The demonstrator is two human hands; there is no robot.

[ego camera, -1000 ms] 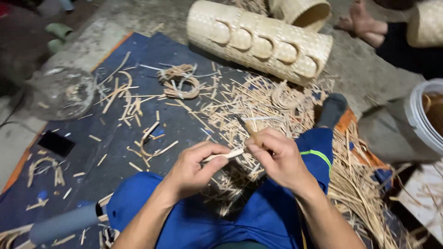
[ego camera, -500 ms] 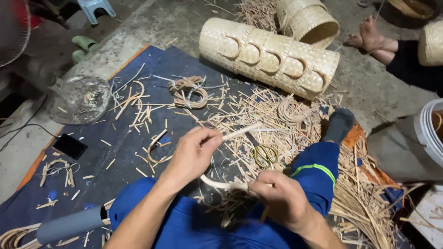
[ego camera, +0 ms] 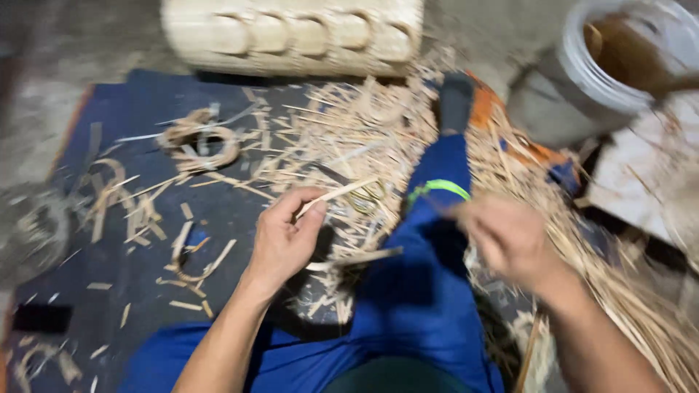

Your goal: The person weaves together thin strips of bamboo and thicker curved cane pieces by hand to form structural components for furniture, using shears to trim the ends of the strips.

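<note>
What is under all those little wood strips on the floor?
A dark blue mat lies under the scattered strips. Where the pile is thick, near the blue trouser leg, the mat is covered and cannot be seen.

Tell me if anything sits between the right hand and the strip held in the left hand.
Nothing visible does. The left hand pinches the pale strip; the blurred right hand is apart from it, with only the blue trouser leg below the gap.

A dark blue mat [ego camera: 145, 94] strewn with pale cane offcuts [ego camera: 328, 138] covers grey concrete floor [ego camera: 44, 109].
</note>
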